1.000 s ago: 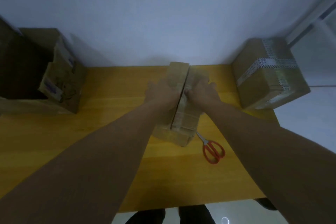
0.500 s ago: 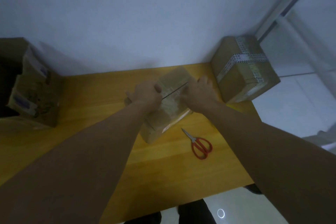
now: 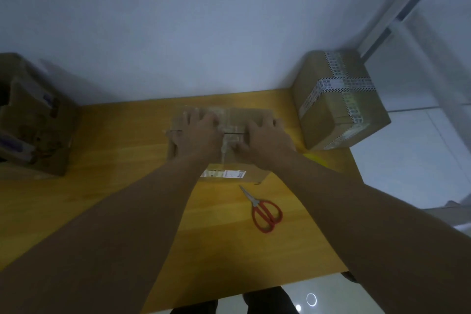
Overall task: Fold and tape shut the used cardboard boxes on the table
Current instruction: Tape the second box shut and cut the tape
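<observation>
A small cardboard box (image 3: 251, 116) lies on the yellow wooden table (image 3: 114, 186), its top flaps closed with the seam running left to right. A white label shows on its near side. My left hand (image 3: 197, 132) lies flat on the left part of the top, fingers spread and straight. My right hand (image 3: 265, 137) presses the right part, fingers pointing away and thumb near the seam. Clear tape glints across the middle of the top between my hands.
Red-handled scissors (image 3: 265, 211) lie on the table just in front of the box. A larger taped box (image 3: 336, 102) stands at the table's back right corner. An open, worn box (image 3: 35, 120) sits at the left edge. A white wall runs behind.
The box has turned so its seam now runs left to right instead of away from me. Both hands stayed on top and turned with it.
</observation>
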